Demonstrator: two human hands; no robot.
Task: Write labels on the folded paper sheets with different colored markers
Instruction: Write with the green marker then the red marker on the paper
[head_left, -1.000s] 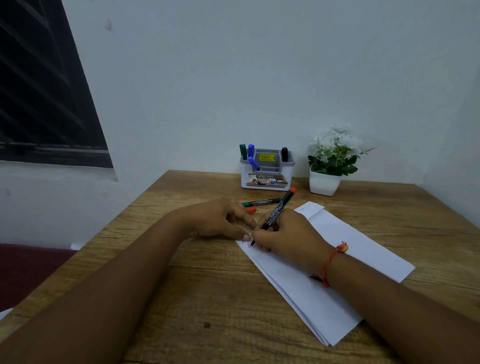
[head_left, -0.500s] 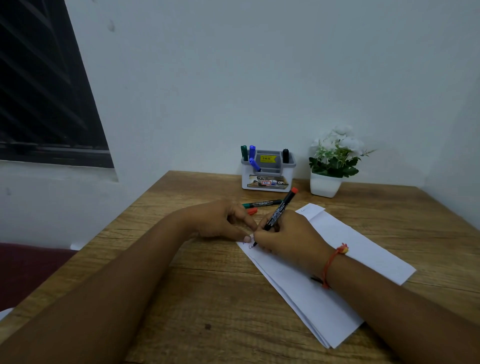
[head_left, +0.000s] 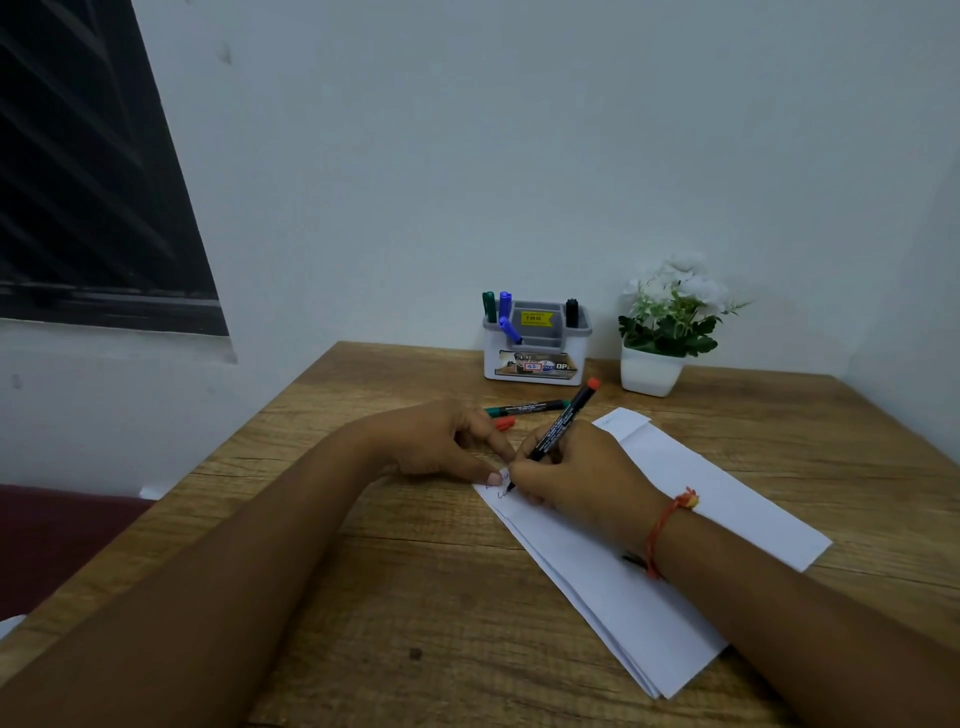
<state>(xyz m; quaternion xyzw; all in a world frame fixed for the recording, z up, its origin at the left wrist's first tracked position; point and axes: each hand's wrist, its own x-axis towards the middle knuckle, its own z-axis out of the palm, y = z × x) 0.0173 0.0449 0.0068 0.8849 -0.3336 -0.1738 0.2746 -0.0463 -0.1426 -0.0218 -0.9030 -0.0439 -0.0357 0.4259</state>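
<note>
Nearest the camera, both forearms reach forward over the wooden table (head_left: 363, 597). A stack of folded paper sheets (head_left: 623, 613) lies flat on it at a slant, its near corner towards the table's front edge and its far end pointing at the back right. The right wrist, with a red thread bracelet (head_left: 658, 535) around it, lies across the middle of the stack.

The right hand (head_left: 576, 483) rests on the far left part of the top sheet, fingers curled tight around a black marker with a red end (head_left: 563, 418). The marker leans away from the person, and its tip touches the paper at the sheet's left corner, where a few faint strokes of writing show (too small to read). The left hand (head_left: 441, 441) lies on the table just left of that corner, fingers loosely bent and gripping nothing, its thumb tip pressing down on the paper's edge close to the marker tip.

Just beyond the left fingers lies a red cap (head_left: 505, 423), and behind it a green marker (head_left: 524, 408) lies flat on the wood.

Further back, against the wall, stands a white and grey desk organizer (head_left: 535, 358) holding upright markers: a green one (head_left: 488, 304), two blue, and a black one (head_left: 572, 312). To its right sits a white pot of white flowers (head_left: 670, 322). A dark window (head_left: 78, 182) fills the upper left.
</note>
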